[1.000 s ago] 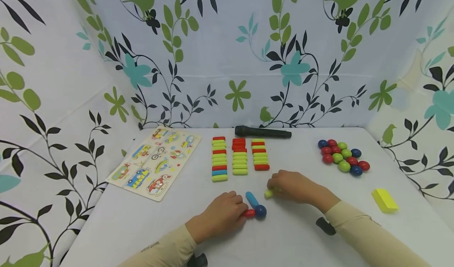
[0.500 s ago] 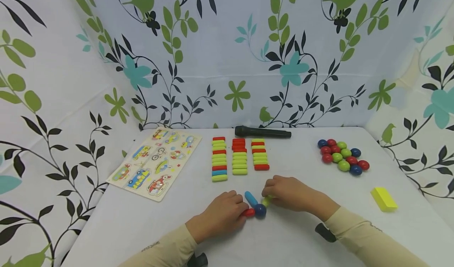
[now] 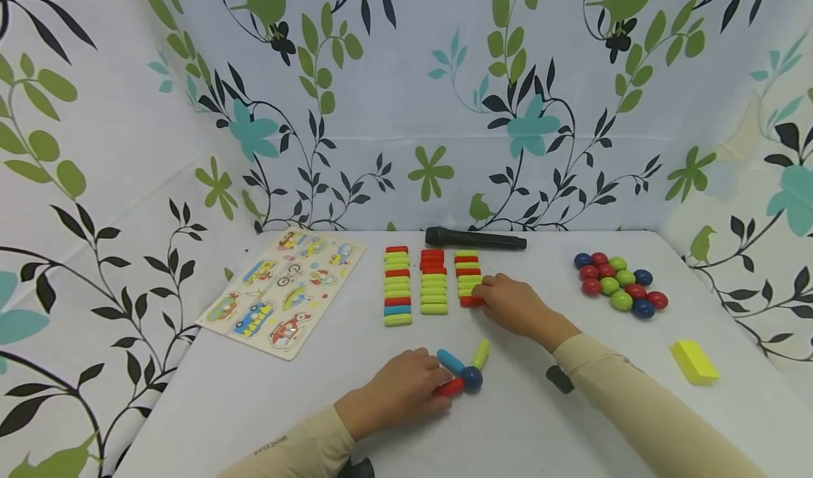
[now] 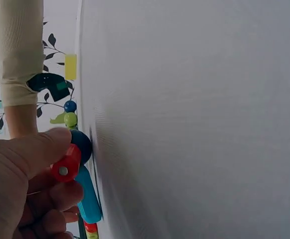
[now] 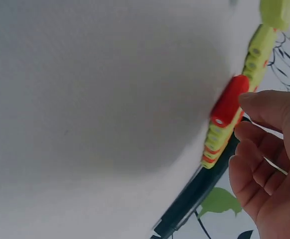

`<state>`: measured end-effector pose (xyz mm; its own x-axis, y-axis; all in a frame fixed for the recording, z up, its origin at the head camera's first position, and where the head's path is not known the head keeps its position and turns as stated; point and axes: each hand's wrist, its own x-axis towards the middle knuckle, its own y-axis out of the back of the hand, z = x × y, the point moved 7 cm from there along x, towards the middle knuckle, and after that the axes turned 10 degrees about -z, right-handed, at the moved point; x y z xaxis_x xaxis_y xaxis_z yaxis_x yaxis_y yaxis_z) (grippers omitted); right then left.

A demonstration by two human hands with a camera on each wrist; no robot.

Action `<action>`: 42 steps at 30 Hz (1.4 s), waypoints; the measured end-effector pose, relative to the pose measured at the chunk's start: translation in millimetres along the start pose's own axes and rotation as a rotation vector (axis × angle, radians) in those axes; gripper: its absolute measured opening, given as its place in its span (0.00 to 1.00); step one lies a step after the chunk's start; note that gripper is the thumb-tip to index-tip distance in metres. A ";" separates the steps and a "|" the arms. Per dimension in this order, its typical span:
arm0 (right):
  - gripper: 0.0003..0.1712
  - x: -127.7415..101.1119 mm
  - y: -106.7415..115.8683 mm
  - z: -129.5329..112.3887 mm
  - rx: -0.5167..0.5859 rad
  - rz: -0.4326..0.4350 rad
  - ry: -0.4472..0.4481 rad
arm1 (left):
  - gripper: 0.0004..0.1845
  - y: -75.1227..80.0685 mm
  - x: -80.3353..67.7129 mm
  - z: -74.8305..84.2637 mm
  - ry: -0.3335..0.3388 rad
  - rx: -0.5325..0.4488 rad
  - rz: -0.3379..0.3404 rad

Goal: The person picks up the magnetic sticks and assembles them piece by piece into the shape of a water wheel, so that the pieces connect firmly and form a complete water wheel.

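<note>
Red stick [image 3: 448, 388], one: glossy, faceted, a pale dot on its end face; lower centre of the frame, its right end against the blue ball. The left hand [image 3: 413, 385] lies to its left, thumb and fingers pinching it.
Blue stick [image 3: 449, 361], one: slanting up and left from the ball.
Blue ball [image 3: 471, 379], one: round, shiny, at the meeting of three sticks.
Green stick [image 3: 480, 353], one: yellowish, slanting up and right from the ball, fully uncovered; half a second ago the right hand covered part of it.
Second red stick [image 3: 471, 301], one: near end of the right-hand column [image 3: 468, 278], centre of the frame. The right hand [image 3: 513, 305], since moved up here, has bent fingers at its right end; whether they grip it cannot be told.
</note>
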<state>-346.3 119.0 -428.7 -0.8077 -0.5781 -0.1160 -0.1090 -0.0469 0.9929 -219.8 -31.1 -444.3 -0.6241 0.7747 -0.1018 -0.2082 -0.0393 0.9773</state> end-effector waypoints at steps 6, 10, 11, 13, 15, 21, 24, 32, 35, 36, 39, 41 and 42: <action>0.16 6.3 -8.8 2.7 -0.027 -0.001 -0.004 | 0.15 1.4 6.8 -9.2 0.008 -0.089 0.001; 0.15 9.6 -12.4 3.7 -0.036 -0.009 -0.019 | 0.17 5.4 14.1 -23.3 0.039 -0.025 0.025; 0.14 10.8 -14.1 4.3 -0.033 -0.019 -0.029 | 0.19 4.9 16.3 -25.7 0.039 0.000 0.021; 0.13 12.6 -17.4 5.6 -0.020 -0.042 -0.047 | 0.20 1.5 20.9 -28.7 0.036 0.031 -0.004; 0.13 12.0 -18.9 6.9 0.008 -0.068 -0.063 | 0.19 -1.8 24.9 -29.5 0.027 0.057 -0.018; 0.16 -8.9 -12.6 11.3 0.144 -0.145 -0.046 | 0.13 -4.5 26.7 -28.4 0.038 0.090 0.008; 0.13 -24.1 -8.6 9.8 0.177 -0.203 0.025 | 0.14 -2.5 22.5 -28.5 0.068 0.078 0.024; 0.12 -43.4 -4.9 -13.2 0.147 -0.236 0.232 | 0.14 2.9 18.1 -26.3 0.092 0.093 0.063; 0.14 -44.7 -2.5 -21.3 0.157 -0.234 0.268 | 0.14 1.7 20.7 -25.7 0.087 0.088 0.055; 0.14 -44.9 -2.1 -22.5 0.160 -0.237 0.270 | 0.14 1.1 21.5 -25.5 0.087 0.088 0.051; 0.14 -45.1 -1.3 -23.1 0.171 -0.247 0.265 | 0.14 0.4 22.0 -25.0 0.092 0.083 0.042; 0.14 -45.1 -1.8 -21.9 0.174 -0.250 0.259 | 0.14 0.8 21.2 -24.6 0.096 0.080 0.040; 0.13 -45.0 -1.9 -21.2 0.175 -0.249 0.259 | 0.14 1.0 20.8 -24.5 0.098 0.080 0.041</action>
<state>-297.4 127.8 -424.8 -0.5736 -0.7540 -0.3200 -0.3977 -0.0851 0.9135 -251.5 -30.5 -450.0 -0.7024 0.7078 -0.0750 -0.1224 -0.0162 0.9924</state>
